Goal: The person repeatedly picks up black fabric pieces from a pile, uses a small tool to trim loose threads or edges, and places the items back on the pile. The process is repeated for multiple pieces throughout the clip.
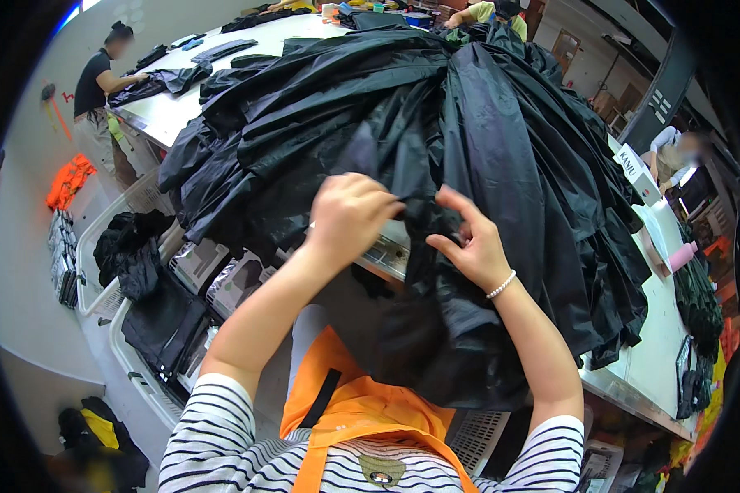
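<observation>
In the head view, a great mound of black cloth [501, 148] spreads over the table [654, 349], its folds fanning out from the far side and its near part hanging down over the edge before the person's apron [378, 419]. Both hands work at the near edge of the cloth. The left hand [349, 215] has its fingers curled at a fold (they are blurred, so whether they pinch it I cannot tell). The right hand [475, 246], just beside it, wears a bracelet [501, 284] at the wrist; its thumb and forefinger stand parted, with a gap between the tips. To the left, a white crate [144, 390] holds dark clothes [164, 324]. Beyond, at the upper left, a co-worker [99, 82] reaches to dark garments [168, 80] on a white surface.
</observation>
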Demonstrator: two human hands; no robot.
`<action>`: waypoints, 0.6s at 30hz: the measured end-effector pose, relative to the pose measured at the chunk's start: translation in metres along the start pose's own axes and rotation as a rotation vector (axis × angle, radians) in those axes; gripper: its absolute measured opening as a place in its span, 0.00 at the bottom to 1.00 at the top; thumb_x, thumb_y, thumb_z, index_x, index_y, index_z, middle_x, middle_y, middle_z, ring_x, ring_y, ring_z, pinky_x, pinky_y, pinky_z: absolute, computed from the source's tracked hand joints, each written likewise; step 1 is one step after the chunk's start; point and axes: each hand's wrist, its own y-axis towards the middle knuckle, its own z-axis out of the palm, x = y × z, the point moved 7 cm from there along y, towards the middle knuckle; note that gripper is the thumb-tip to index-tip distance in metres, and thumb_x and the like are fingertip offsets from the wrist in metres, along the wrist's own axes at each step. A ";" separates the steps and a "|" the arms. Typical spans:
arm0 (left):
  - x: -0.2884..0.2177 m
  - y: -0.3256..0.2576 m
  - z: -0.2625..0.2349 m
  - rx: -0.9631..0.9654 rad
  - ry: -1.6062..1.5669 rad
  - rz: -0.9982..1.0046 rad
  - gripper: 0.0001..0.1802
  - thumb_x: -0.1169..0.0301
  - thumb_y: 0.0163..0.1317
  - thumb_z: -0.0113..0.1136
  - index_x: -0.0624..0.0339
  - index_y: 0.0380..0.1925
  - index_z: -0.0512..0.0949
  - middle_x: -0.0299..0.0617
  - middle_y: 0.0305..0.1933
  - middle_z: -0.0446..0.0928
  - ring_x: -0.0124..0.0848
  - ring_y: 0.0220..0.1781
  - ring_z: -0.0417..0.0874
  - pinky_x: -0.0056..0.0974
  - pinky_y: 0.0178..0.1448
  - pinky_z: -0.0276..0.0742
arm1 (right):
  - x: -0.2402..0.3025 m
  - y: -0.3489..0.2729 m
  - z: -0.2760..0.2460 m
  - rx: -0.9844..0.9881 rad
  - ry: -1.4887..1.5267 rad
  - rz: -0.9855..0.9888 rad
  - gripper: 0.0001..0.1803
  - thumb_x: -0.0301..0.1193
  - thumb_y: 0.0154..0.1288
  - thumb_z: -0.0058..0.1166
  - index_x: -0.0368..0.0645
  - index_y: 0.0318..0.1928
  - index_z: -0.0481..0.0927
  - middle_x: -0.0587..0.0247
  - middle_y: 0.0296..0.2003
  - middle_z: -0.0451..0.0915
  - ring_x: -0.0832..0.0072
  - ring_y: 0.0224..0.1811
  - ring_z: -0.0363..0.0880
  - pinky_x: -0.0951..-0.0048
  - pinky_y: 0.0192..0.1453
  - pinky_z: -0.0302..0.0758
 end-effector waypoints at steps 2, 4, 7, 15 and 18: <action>-0.031 0.009 0.021 -0.021 -0.101 0.041 0.06 0.71 0.49 0.68 0.60 0.26 0.83 0.40 0.30 0.82 0.37 0.37 0.81 0.40 0.44 0.73 | 0.033 0.003 -0.007 -0.097 -0.050 -0.132 0.30 0.32 0.49 0.72 0.45 0.55 0.78 0.57 0.51 0.79 0.72 0.37 0.82 0.76 0.40 0.77; -0.033 0.015 0.033 0.029 -0.281 -0.118 0.07 0.72 0.51 0.68 0.63 0.28 0.83 0.42 0.32 0.82 0.39 0.38 0.82 0.42 0.48 0.74 | 0.037 0.001 -0.019 -0.187 -0.223 -0.163 0.28 0.29 0.46 0.73 0.47 0.52 0.81 0.57 0.48 0.79 0.73 0.32 0.81 0.77 0.37 0.77; -0.038 0.015 0.059 0.200 -0.592 -0.261 0.13 0.71 0.49 0.70 0.64 0.35 0.82 0.45 0.39 0.83 0.42 0.45 0.81 0.42 0.53 0.74 | 0.019 -0.008 -0.059 -0.236 -0.299 -0.190 0.13 0.20 0.52 0.63 0.42 0.41 0.84 0.61 0.35 0.80 0.74 0.27 0.79 0.77 0.34 0.75; -0.004 -0.004 0.053 0.125 -0.583 -0.300 0.28 0.81 0.40 0.72 0.60 0.45 0.76 0.43 0.50 0.77 0.33 0.54 0.78 0.34 0.59 0.71 | -0.039 -0.042 -0.101 -0.422 0.106 0.129 0.08 0.20 0.67 0.51 0.34 0.43 0.83 0.77 0.27 0.78 0.91 0.29 0.68 0.88 0.35 0.65; 0.004 -0.007 0.052 0.118 -0.789 -0.425 0.19 0.87 0.45 0.68 0.62 0.36 0.75 0.41 0.50 0.78 0.29 0.52 0.77 0.32 0.58 0.71 | -0.039 -0.047 -0.102 -0.404 -0.027 0.220 0.10 0.18 0.65 0.52 0.35 0.44 0.83 0.73 0.30 0.80 0.89 0.32 0.72 0.86 0.38 0.69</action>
